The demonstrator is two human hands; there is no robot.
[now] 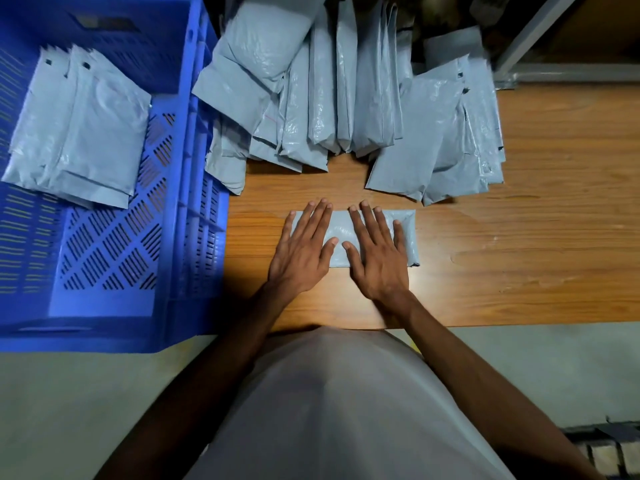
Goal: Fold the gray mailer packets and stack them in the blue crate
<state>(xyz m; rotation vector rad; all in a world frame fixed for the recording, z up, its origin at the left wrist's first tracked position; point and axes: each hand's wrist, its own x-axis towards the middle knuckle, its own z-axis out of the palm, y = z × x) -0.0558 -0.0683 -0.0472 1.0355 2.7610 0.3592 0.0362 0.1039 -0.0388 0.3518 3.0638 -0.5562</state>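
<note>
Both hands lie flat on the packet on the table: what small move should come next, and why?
Probably grip the folded packet and lift it left toward the crate. The left hand and right hand press it flat with straight fingers, it already looks folded, and folded packets lie in the crate.

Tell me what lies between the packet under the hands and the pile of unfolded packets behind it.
Only bare wooden table lies between the pressed packet and the pile of unfolded packets, as the head view shows.
</note>
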